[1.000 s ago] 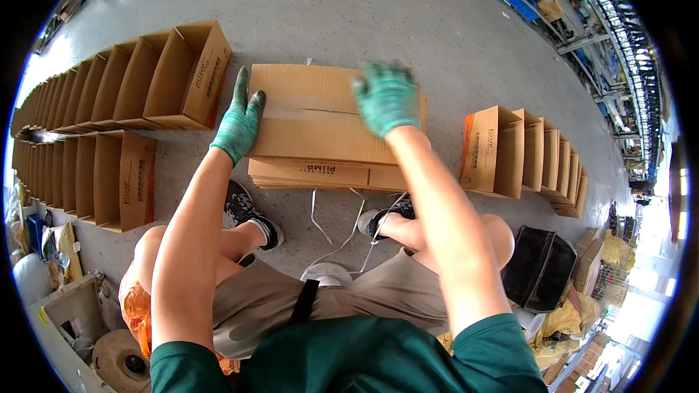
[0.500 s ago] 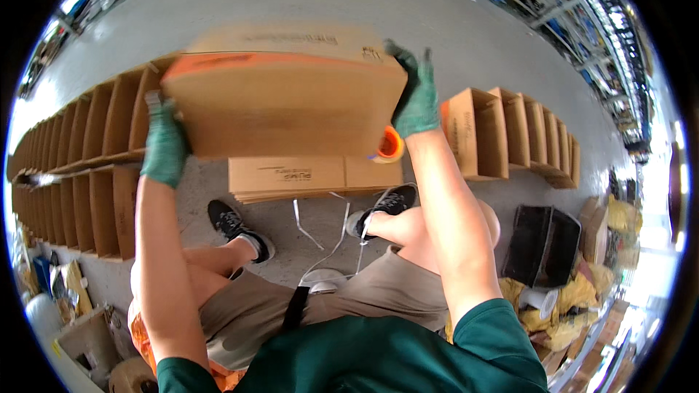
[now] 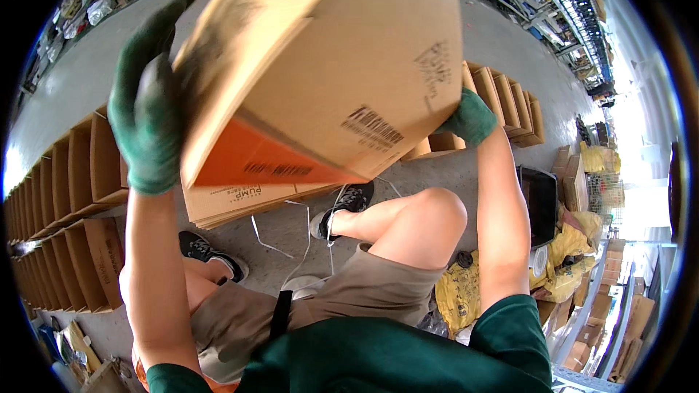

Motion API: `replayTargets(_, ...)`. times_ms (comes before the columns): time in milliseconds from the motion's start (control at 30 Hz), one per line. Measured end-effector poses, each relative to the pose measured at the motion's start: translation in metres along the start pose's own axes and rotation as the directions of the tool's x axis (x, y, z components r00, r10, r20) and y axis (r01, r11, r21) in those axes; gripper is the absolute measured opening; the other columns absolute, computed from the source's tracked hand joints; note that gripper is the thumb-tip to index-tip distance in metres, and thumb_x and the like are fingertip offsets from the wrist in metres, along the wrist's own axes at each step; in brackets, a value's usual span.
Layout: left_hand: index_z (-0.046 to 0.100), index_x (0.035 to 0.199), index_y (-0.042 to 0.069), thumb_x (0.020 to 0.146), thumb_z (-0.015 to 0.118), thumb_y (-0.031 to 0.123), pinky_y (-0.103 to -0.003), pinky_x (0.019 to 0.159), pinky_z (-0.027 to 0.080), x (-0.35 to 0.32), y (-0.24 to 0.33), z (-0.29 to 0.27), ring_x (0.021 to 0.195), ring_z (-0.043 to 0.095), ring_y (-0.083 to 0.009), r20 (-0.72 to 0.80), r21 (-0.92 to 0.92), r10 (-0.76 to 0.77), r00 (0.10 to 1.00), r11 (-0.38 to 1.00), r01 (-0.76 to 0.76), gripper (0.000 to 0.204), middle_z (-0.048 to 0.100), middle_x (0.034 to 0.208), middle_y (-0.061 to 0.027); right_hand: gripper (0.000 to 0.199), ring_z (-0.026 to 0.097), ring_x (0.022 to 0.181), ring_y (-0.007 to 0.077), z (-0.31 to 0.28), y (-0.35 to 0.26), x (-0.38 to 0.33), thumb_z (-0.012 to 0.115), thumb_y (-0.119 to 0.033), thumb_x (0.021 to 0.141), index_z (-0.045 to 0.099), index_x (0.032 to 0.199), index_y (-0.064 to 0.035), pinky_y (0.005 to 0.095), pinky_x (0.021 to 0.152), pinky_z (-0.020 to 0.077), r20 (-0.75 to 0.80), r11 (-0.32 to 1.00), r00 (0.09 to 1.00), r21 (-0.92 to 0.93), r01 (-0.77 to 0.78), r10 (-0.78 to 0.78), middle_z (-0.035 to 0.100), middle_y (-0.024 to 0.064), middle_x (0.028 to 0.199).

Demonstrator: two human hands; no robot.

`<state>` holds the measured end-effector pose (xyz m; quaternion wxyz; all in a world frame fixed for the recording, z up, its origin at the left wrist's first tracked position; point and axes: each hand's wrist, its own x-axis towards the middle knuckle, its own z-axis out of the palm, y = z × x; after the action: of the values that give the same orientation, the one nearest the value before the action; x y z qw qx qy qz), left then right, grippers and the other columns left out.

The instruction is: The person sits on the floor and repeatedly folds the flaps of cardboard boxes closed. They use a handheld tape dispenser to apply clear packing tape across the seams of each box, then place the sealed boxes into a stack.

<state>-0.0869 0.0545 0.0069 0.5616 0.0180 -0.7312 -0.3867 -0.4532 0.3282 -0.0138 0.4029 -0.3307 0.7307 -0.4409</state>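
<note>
A brown cardboard box [image 3: 342, 80] with an orange printed band hangs tilted in front of me, its near corner pointing down. My left hand [image 3: 149, 113], in a green glove, is beside the box's left side with fingers stretched upward; the palm looks close to the cardboard, but contact is blurred. My right hand [image 3: 473, 118], also gloved in green, is closed round the box's lower right edge, its fingertips hidden behind the cardboard. Below the box lies a stack of flat cartons [image 3: 255, 204] on the floor, between and ahead of my feet.
Rows of open-topped boxes [image 3: 62, 167] stand at left, and more open boxes [image 3: 510, 94] at right. White strapping [image 3: 280, 247] trails on the floor between my shoes. A black bin [image 3: 540, 207] and yellow sacks [image 3: 466, 291] are at my right. Shelving [image 3: 553, 14] stands at far right.
The box has turned from level to steeply tilted and come closer, showing a side with a printed code. My left hand has risen with fingers extended; my right hand has moved down and right.
</note>
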Motion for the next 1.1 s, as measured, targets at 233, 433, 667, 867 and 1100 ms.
replayTargets(233, 0.056, 0.137, 0.015, 0.098, 0.061, 0.020, -0.037, 0.112, 0.036, -0.022, -0.024, 0.026, 0.127, 0.053, -0.0192, 0.029, 0.278, -0.366, 0.930, 0.897, 0.344, 0.040, 0.060, 0.136, -0.0048, 0.032, 0.067, 0.097, 0.0283, -0.031, 0.125, -0.033, 0.054, -0.021, 0.097, 0.056, 0.124, -0.0050, 0.0428, 0.076, 0.0625, -0.381, 0.813, 0.857, 0.578, -0.071, 0.346, 0.065, 0.0130, 0.115)
replayTargets(433, 0.059, 0.135, 0.015, 0.099, 0.059, 0.018, -0.030, 0.099, 0.044, -0.042, -0.023, -0.005, 0.105, 0.057, -0.0112, 0.020, 0.418, -0.631, 0.775, 0.710, 0.567, 0.036, 0.063, 0.130, -0.0015, 0.019, 0.067, 0.081, 0.0278, 0.042, 0.254, 0.001, 0.056, -0.016, 0.091, 0.055, 0.107, -0.0055, 0.0488, 0.069, 0.0617, -0.372, 0.612, 0.733, 0.787, -0.076, 0.570, 0.066, 0.0143, 0.100)
replayTargets(667, 0.055, 0.138, 0.010, 0.101, 0.055, 0.025, -0.033, 0.107, 0.041, -0.056, -0.002, -0.082, 0.124, 0.054, -0.0174, 0.024, 0.636, -0.721, 0.692, 0.545, 0.546, 0.040, 0.059, 0.136, -0.0056, 0.037, 0.062, 0.100, 0.0359, 0.079, 0.246, 0.019, 0.073, -0.026, 0.083, 0.055, 0.104, -0.0003, 0.0458, 0.084, 0.0530, -0.764, 0.692, 0.597, -0.569, -0.444, -0.245, 0.062, 0.0215, 0.105)
replayTargets(867, 0.054, 0.138, 0.006, 0.102, 0.053, 0.024, -0.034, 0.110, 0.039, -0.089, -0.028, -0.119, 0.129, 0.050, -0.0196, 0.026, 0.584, -0.798, 0.602, 0.500, 0.639, 0.041, 0.057, 0.138, -0.0067, 0.071, 0.045, 0.132, 0.0400, 0.096, 0.185, 0.045, 0.067, -0.028, 0.089, 0.033, 0.151, -0.0237, 0.0474, 0.105, 0.0425, -0.207, 0.660, 0.977, -0.727, -0.191, 0.056, 0.038, 0.0228, 0.147)
replayTargets(1100, 0.047, 0.143, 0.004, 0.100, 0.056, 0.018, -0.036, 0.112, 0.036, -0.119, -0.055, -0.119, 0.133, 0.047, -0.0225, 0.096, 0.648, -0.907, 0.410, 0.370, 0.666, 0.046, 0.053, 0.142, -0.0104, 0.051, 0.064, 0.110, 0.0323, 0.035, 0.255, 0.057, 0.051, -0.012, 0.092, 0.051, 0.141, -0.0275, 0.0455, 0.094, 0.0520, -0.220, 0.360, 0.898, -0.859, -0.363, 0.380, 0.065, 0.0126, 0.124)
